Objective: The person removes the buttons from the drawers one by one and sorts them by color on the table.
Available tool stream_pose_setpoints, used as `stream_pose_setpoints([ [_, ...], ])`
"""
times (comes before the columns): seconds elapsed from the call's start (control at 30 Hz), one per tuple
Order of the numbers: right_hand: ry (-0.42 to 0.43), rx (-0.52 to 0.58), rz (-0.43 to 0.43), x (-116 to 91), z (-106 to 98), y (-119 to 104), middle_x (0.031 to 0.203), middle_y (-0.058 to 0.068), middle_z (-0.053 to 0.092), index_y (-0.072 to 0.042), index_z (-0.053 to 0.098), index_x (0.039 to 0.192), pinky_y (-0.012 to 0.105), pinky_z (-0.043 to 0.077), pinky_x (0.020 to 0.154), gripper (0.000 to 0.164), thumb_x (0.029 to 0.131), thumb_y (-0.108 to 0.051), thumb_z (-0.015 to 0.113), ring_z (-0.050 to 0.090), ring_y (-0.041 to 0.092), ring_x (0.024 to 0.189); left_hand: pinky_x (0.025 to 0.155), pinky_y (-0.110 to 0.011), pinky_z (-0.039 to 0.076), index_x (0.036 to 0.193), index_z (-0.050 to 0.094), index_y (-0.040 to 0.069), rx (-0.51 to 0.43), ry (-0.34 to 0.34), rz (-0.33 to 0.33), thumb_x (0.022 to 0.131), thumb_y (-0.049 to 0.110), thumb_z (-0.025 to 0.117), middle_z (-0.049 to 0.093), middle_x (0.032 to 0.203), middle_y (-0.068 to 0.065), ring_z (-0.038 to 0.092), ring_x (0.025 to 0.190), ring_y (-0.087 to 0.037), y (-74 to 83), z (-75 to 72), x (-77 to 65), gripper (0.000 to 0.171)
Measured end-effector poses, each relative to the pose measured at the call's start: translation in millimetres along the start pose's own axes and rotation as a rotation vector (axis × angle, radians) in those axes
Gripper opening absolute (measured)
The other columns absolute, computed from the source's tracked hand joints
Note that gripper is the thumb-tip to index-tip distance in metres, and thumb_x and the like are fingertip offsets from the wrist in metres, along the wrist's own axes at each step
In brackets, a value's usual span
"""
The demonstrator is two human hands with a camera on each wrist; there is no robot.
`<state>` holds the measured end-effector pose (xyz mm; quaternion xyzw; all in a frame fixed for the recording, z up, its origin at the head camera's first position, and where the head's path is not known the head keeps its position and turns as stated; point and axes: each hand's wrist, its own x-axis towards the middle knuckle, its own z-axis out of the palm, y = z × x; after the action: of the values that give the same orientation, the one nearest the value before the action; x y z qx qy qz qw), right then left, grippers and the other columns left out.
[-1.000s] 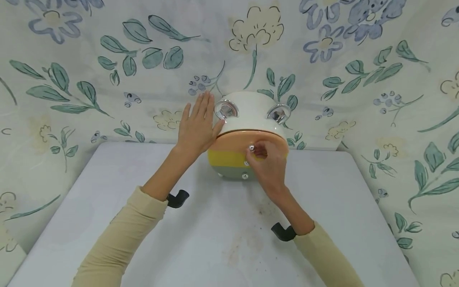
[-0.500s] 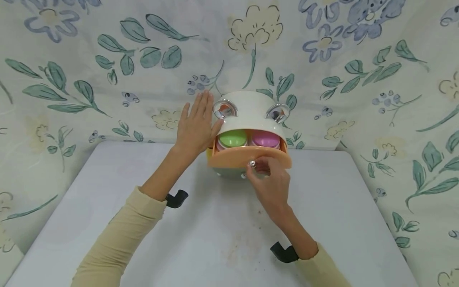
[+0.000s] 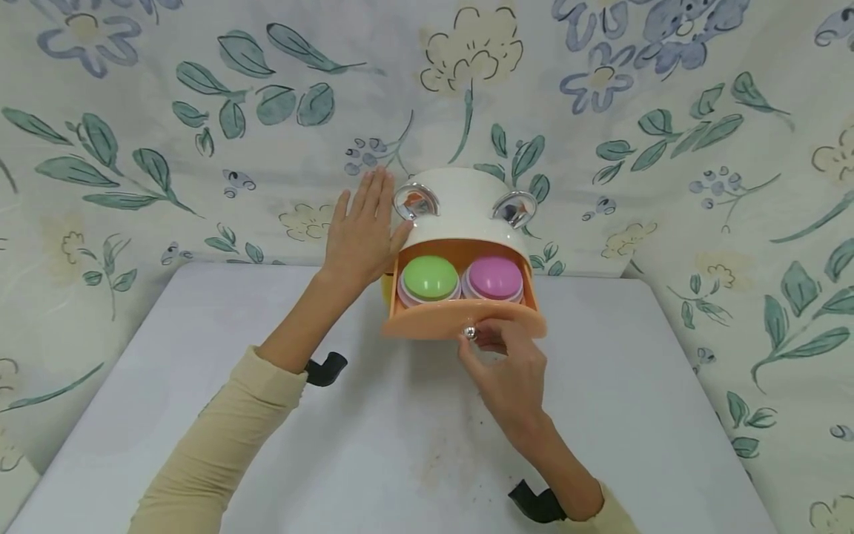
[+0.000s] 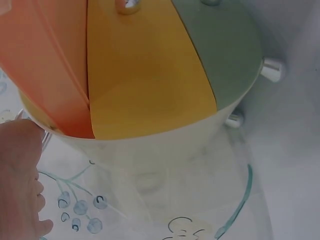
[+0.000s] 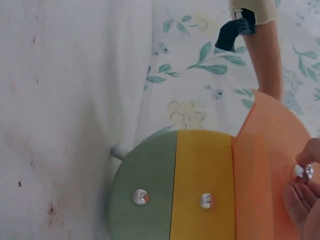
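Observation:
A small round white cabinet with silver rings on top stands at the table's back. Its orange top drawer is pulled out, showing a green-lidded jar and a purple-lidded jar side by side. My right hand pinches the drawer's silver knob between thumb and fingers. With fingers straight, my left hand rests against the cabinet's left side. The yellow drawer and green drawer are closed in the right wrist view; the orange drawer mostly hides them in the head view.
The cabinet stands on a white table with brownish specks near the middle. Behind it hangs a floral cloth, close to its back. Black straps sit on both wrists. Short silver feet hold the cabinet up.
The orange drawer has come out from closed toward the person, uncovering both jars. My right hand has moved with its knob, while the left hand has stayed at the cabinet's side.

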<state>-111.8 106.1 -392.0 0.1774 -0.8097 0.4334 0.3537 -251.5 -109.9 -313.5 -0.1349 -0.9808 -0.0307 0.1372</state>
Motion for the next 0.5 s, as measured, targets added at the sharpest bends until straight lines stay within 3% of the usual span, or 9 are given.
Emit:
stream_pose_setpoints([
  [0.5, -0.018, 0.001, -0.038, -16.4, -1.9, 1.1, 0.089, 0.008, 0.069, 0.001, 0.066, 0.095, 0.028, 0.059, 0.072, 0.028, 0.075, -0.001, 0.086, 0.07, 0.017, 0.079, 0.12, -0.049, 0.006, 0.159, 0.005, -0.001, -0.014, 0.011, 0.008, 0.106, 0.044, 0.036, 0.001, 0.166, -0.014, 0.002, 0.152, -0.028, -0.7, 0.9, -0.2, 0.076],
])
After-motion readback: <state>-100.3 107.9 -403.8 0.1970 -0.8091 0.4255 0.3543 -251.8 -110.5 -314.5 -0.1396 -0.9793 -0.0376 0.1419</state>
